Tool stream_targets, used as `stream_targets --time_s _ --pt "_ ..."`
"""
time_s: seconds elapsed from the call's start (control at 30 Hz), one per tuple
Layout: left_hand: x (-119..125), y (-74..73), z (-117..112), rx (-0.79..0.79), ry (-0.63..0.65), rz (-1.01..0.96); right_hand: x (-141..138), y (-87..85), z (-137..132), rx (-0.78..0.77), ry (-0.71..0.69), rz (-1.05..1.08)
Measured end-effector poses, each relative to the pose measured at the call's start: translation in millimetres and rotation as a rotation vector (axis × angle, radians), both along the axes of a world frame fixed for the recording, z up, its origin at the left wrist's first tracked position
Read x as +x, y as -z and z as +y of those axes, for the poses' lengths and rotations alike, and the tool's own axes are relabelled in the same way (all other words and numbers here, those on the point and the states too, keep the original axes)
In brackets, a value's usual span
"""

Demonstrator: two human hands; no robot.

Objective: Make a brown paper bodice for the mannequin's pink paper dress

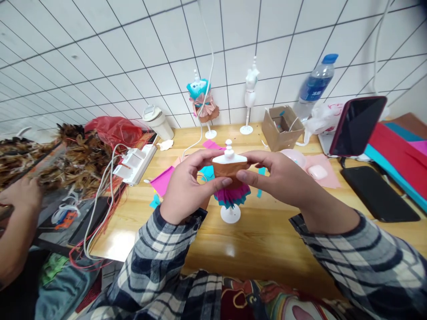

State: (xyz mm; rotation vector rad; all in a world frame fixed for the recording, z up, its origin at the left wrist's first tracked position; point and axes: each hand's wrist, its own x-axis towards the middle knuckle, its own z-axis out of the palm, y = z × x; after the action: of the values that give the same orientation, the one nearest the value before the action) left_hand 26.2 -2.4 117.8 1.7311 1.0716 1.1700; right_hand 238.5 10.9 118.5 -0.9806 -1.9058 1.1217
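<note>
A small white mannequin stand (229,156) stands on the wooden table (260,235), with a brown paper wrap round its torso and a pink and teal pleated paper skirt (232,196) below. My left hand (187,186) pinches the brown wrap from the left. From the right, my right hand (280,178) presses the same wrap with thumb and fingers. Both hands are closed on the little dress form. Its round white base (230,214) rests on the table.
At the back stand a dressed mannequin (202,100), a bare white one (250,89), a cardboard box (280,126), a water bottle (315,84) and a white cup (158,121). A propped phone (356,124) and coloured paper sheets lie right. A power strip (135,162), feathers (66,160) and another person's hand (20,195) are left.
</note>
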Motion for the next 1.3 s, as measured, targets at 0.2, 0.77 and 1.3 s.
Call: stream_targets --time_s 0.2,0.77,1.3 --pt "-4.7 -10.9 -3.8 -0.014 -0.008 0.054 2.3 0.5 -1.8 0.017 0.088 -0.012" --pt "-10.1 -19.5 -5.7 -0.208 0.151 -0.068 3.6 -7.1 0.0 0.029 -0.038 -0.08" --pt "-15.0 -8.6 8.7 -0.267 0.254 -0.021 8.1 -9.8 -1.0 0.103 0.027 -0.155"
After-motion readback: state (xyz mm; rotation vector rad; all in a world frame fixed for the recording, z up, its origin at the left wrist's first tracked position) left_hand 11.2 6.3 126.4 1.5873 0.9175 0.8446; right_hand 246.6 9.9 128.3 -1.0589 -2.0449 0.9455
